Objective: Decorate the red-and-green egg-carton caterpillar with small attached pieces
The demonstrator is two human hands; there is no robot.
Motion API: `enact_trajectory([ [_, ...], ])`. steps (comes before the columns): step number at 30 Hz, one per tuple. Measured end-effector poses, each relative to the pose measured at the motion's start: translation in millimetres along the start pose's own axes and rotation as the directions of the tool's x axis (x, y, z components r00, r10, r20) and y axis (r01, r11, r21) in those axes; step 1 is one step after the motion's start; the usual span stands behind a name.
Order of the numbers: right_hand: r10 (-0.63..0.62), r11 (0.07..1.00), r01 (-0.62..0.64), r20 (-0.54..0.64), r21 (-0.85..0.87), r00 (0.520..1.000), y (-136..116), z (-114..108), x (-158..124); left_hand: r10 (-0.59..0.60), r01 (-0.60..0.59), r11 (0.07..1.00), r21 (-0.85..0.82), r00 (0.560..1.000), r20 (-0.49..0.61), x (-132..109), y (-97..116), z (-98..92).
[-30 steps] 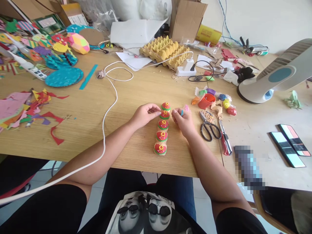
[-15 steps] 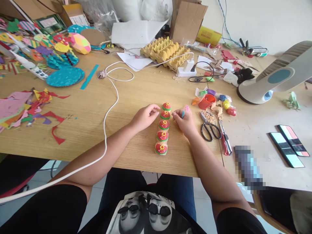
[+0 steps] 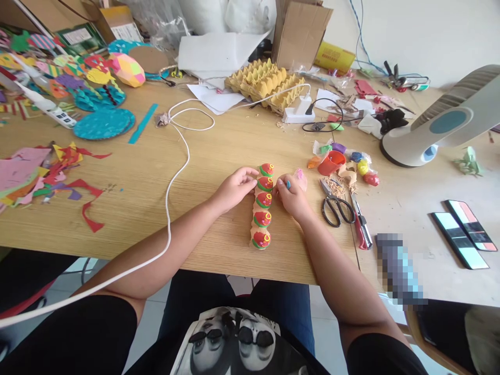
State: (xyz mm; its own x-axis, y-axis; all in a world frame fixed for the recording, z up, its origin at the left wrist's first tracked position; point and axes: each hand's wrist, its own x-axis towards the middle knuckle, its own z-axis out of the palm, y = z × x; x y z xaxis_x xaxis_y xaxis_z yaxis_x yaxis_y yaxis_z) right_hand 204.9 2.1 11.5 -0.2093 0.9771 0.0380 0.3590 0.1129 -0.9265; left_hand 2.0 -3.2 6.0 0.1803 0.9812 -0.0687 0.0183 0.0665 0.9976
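A row of egg-carton cups (image 3: 262,219) lies lengthwise before me, each cup topped with red, a green rim and a yellow loop. It leans over to the right. My left hand (image 3: 238,186) has its thumb and fingertips at the left edge of the far cups, closed on that edge. On the other side my right hand (image 3: 291,196) is closed around a small tool with a teal end (image 3: 288,184); its tip is hidden, close to the second cup. Behind the right hand, a pinkish round piece (image 3: 300,178) bears a bright pink lump.
Scissors (image 3: 336,203) and a red utility knife (image 3: 363,224) lie right of my hand, near a red cup (image 3: 331,163) and coloured clay lumps. A white cable (image 3: 169,208) crosses my left forearm. Egg trays (image 3: 265,83) and a power strip (image 3: 299,114) sit farther back.
The egg-carton row has tipped to the right, showing more of its left side. My left hand has come onto its edge, and the right hand has turned and shifted slightly left.
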Motion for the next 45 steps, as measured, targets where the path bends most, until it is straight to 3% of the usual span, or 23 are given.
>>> enact_trajectory([
  [6,0.016,1.000,-0.016,-0.008,0.026,1.000,5,3,1,-0.147,0.153,0.943,-0.294,0.988,0.043,0,4,3.8],
  [12,0.025,0.999,-0.023,-0.039,0.046,0.999,-2,0,-1,-0.175,0.193,0.904,-0.381,0.981,0.080,1,5,1.0],
  [18,0.054,0.986,-0.039,-0.087,0.164,0.995,-7,-2,-1,-0.263,0.274,0.802,-0.530,0.960,0.099,1,7,-1.3],
  [22,-0.046,0.987,0.063,-0.119,0.146,0.992,-9,0,-2,-0.242,0.288,0.738,-0.611,0.957,0.159,0,13,0.4],
  [27,-0.101,0.984,0.115,-0.109,0.135,0.989,-16,1,-7,-0.255,0.313,0.695,-0.648,0.949,0.184,-2,16,1.4],
  [35,0.039,0.922,-0.038,0.004,0.386,0.999,-8,0,-2,-0.264,0.324,0.686,-0.652,0.945,0.192,-1,15,-0.5],
  [38,0.023,0.930,-0.019,-0.005,0.366,1.000,-5,-1,-2,-0.263,0.326,0.675,-0.662,0.944,0.197,0,15,-1.0],
  [45,-0.177,0.973,0.187,-0.087,0.137,0.980,-14,0,-7,-0.261,0.333,0.659,-0.674,0.942,0.210,0,16,-1.5],
])
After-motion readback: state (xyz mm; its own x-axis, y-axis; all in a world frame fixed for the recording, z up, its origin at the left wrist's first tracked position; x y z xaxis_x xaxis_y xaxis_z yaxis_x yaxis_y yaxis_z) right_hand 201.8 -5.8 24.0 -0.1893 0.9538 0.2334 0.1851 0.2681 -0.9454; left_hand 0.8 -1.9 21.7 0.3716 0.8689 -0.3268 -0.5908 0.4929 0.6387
